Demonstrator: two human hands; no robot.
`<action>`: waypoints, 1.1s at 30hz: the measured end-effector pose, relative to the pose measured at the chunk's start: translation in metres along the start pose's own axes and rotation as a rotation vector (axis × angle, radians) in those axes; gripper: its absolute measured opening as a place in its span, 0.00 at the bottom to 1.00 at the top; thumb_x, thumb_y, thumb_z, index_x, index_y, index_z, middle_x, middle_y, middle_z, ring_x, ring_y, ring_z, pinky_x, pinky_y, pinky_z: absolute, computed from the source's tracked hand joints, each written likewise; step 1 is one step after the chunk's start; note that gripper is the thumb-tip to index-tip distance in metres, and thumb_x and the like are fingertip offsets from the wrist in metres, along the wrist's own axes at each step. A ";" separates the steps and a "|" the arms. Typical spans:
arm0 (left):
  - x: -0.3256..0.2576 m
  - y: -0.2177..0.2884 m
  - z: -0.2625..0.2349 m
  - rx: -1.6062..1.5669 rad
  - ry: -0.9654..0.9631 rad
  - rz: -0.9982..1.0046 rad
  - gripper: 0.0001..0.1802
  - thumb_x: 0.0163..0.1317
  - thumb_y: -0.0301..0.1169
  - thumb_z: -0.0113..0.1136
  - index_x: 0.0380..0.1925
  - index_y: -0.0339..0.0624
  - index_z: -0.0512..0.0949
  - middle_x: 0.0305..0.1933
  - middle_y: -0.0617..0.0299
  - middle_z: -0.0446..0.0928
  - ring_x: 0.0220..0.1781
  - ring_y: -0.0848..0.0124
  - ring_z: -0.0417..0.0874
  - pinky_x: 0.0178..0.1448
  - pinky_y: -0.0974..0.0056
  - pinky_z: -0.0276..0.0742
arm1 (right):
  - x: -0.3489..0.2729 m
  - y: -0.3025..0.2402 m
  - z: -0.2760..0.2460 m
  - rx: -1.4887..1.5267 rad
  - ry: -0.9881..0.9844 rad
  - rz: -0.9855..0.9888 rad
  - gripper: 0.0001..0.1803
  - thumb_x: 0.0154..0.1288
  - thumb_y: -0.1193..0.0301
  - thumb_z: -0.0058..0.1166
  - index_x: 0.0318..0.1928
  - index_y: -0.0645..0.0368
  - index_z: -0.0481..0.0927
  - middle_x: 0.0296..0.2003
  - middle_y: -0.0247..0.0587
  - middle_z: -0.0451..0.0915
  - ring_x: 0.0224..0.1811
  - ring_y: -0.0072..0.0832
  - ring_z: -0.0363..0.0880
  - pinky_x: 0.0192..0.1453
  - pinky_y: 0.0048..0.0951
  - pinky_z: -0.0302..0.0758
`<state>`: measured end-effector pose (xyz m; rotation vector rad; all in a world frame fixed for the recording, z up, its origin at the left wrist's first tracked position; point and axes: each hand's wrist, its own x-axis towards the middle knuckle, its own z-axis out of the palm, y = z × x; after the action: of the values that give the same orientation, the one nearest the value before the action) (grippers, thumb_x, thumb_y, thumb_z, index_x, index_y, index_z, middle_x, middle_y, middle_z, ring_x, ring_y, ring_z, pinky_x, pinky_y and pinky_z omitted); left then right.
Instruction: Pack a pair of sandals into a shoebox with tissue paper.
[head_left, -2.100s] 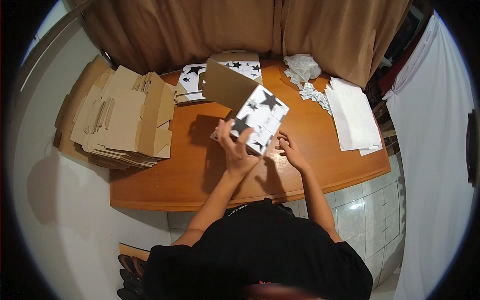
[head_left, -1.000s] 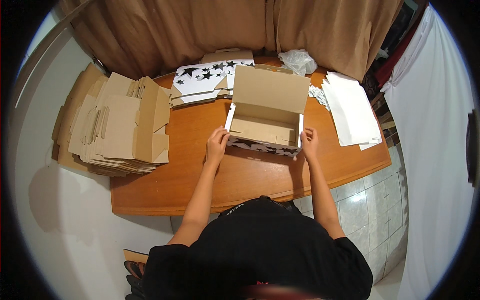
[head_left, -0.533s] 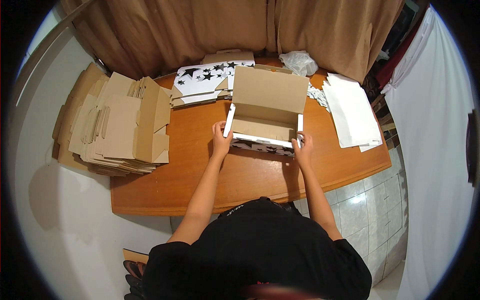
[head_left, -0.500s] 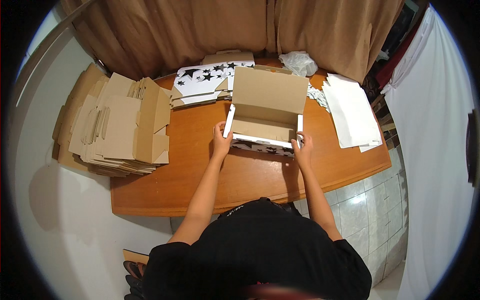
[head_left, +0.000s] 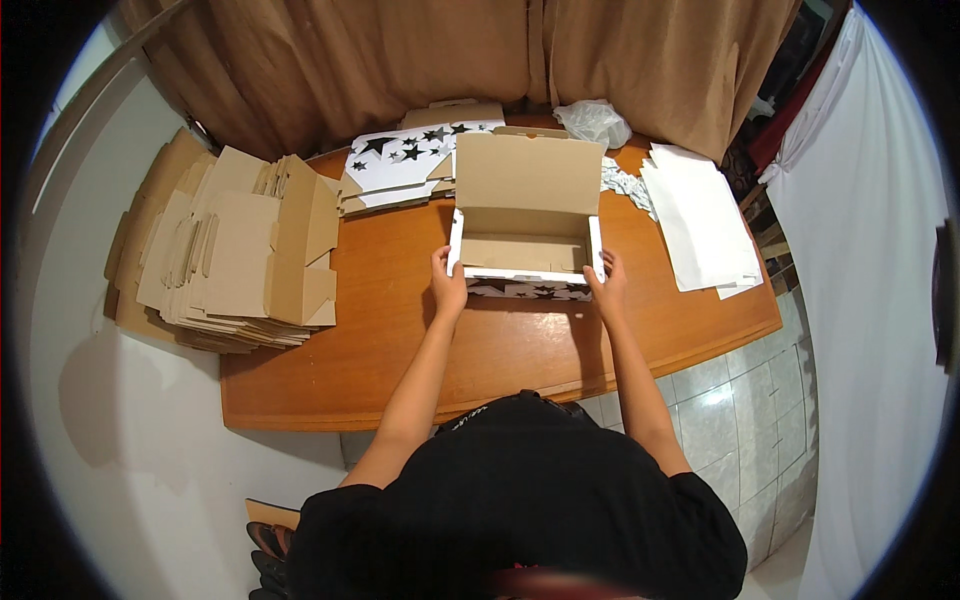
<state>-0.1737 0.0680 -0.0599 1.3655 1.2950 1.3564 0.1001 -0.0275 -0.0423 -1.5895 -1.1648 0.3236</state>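
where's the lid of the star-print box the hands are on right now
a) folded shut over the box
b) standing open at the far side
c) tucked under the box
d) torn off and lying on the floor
b: the box sits open on the table, its brown lid raised at the far side, with the left hand and right hand at its near corners.

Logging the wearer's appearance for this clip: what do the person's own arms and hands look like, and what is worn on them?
Both forearms are bare from the elbow down. The left hand and right hand carry no gloves, and no rings, watch or bands can be made out. A black short-sleeved top covers the shoulders and upper arms.
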 end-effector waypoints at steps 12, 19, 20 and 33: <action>-0.038 0.024 0.037 0.238 -0.065 0.059 0.21 0.58 0.30 0.53 0.51 0.39 0.62 0.52 0.46 0.69 0.54 0.53 0.70 0.56 0.57 0.65 | -0.006 0.011 -0.024 -0.107 0.122 -0.030 0.30 0.55 0.66 0.58 0.54 0.68 0.62 0.50 0.56 0.64 0.54 0.45 0.65 0.58 0.39 0.62; -0.056 0.065 0.074 0.695 0.152 0.325 0.20 0.56 0.28 0.53 0.50 0.43 0.65 0.59 0.46 0.62 0.65 0.50 0.55 0.65 0.50 0.50 | 0.010 0.022 -0.061 -0.017 0.091 0.054 0.32 0.54 0.63 0.60 0.54 0.66 0.63 0.51 0.53 0.63 0.54 0.44 0.63 0.56 0.39 0.64; -0.061 0.071 0.081 0.602 0.124 0.368 0.17 0.56 0.31 0.55 0.47 0.44 0.70 0.61 0.51 0.60 0.68 0.53 0.49 0.66 0.43 0.39 | 0.012 0.027 -0.071 -0.111 0.101 0.073 0.32 0.54 0.62 0.59 0.54 0.66 0.63 0.51 0.53 0.63 0.54 0.44 0.63 0.56 0.40 0.64; -0.118 0.077 0.137 0.765 -0.244 0.567 0.14 0.52 0.32 0.58 0.41 0.49 0.77 0.61 0.59 0.64 0.66 0.59 0.57 0.65 0.37 0.32 | 0.063 0.136 -0.177 -0.290 0.652 0.844 0.35 0.49 0.65 0.62 0.53 0.70 0.60 0.48 0.61 0.68 0.51 0.50 0.69 0.57 0.42 0.65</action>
<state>-0.0173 -0.0432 -0.0188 2.4841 1.3688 0.9938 0.3256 -0.0722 -0.0705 -2.1670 -0.0002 0.1432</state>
